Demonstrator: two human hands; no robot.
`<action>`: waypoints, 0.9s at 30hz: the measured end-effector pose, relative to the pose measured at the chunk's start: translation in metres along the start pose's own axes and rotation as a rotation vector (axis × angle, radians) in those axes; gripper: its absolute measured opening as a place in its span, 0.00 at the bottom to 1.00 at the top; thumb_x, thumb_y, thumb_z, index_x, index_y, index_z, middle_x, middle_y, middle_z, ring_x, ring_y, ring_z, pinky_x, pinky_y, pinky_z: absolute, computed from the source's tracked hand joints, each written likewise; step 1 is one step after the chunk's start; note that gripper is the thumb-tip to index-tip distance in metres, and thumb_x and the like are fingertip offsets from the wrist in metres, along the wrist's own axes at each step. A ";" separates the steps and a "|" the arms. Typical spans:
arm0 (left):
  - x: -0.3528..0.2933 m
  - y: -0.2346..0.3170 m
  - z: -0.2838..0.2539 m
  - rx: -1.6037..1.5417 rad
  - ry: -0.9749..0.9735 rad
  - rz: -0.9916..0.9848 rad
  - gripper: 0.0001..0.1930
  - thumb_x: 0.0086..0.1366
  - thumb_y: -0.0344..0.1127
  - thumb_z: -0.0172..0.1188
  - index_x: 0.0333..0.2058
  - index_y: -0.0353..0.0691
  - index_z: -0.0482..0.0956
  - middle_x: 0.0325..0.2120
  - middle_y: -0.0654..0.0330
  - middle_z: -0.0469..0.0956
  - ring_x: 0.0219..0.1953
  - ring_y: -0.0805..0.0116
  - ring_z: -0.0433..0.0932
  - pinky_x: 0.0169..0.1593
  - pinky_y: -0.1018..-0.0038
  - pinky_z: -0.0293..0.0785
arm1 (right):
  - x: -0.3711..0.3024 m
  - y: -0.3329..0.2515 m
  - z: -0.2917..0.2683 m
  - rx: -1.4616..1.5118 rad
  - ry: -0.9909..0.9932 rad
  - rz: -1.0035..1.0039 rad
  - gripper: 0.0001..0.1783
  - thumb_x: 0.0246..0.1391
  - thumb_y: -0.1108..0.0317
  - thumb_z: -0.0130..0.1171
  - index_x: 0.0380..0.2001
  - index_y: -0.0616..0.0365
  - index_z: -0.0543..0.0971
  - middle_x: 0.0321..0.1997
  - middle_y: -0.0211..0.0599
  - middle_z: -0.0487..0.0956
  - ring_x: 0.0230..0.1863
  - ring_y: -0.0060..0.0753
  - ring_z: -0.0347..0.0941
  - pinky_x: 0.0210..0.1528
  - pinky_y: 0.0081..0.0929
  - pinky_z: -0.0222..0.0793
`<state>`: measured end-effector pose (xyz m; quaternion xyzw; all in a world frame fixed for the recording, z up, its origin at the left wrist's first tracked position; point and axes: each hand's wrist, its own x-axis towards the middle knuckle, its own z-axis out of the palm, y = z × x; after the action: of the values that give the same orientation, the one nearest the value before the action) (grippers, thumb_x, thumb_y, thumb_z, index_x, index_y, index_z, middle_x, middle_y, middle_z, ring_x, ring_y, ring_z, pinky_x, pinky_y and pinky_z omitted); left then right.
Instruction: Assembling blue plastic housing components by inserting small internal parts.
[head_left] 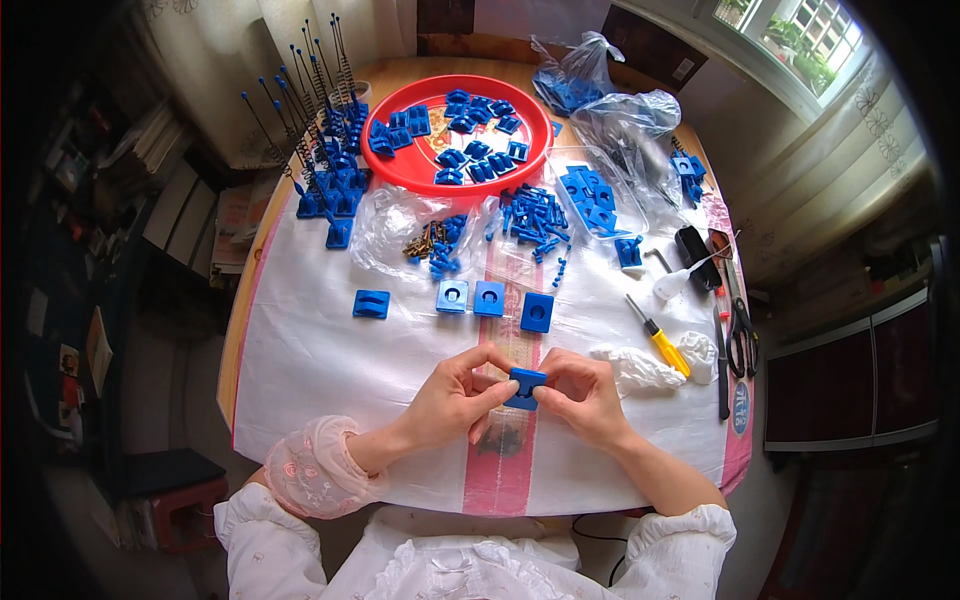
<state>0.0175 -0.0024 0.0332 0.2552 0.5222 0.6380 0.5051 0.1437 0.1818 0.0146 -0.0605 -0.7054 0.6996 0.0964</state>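
Between my two hands, above the near middle of the table, is a small blue square plastic piece (pixel 524 389). My left hand (pixel 462 392) pinches its left side between thumb and fingers. From the right, my right hand (pixel 583 397) grips the same piece, thumb on its face. Just beyond my hands lie several similar blue square pieces in a loose row: one with a raised curved bar (pixel 371 304), two with pale centres (pixel 452 296), (pixel 489 298), and one with a round recess (pixel 537 312). Fingers partly cover the held piece.
Farther back stand a red tray (pixel 398 179) of blue pieces, spring-stemmed blue parts (pixel 325 180), loose blue pegs (pixel 537 217) and brass-coloured screws (pixel 428 243). A yellow-handled screwdriver (pixel 668 347), crumpled white tissue (pixel 640 369) and scissors (pixel 741 335) lie on the right. Plastic bags (pixel 640 115) sit at the back.
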 end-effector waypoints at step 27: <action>0.000 0.000 0.001 -0.012 -0.004 0.005 0.07 0.69 0.30 0.56 0.44 0.39 0.71 0.27 0.58 0.82 0.12 0.79 0.71 0.15 0.82 0.65 | 0.000 0.000 0.000 0.010 -0.003 0.001 0.05 0.49 0.76 0.63 0.30 0.66 0.80 0.31 0.33 0.77 0.35 0.21 0.74 0.40 0.21 0.69</action>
<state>0.0183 -0.0023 0.0333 0.2547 0.5168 0.6419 0.5059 0.1435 0.1816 0.0143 -0.0593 -0.7022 0.7031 0.0954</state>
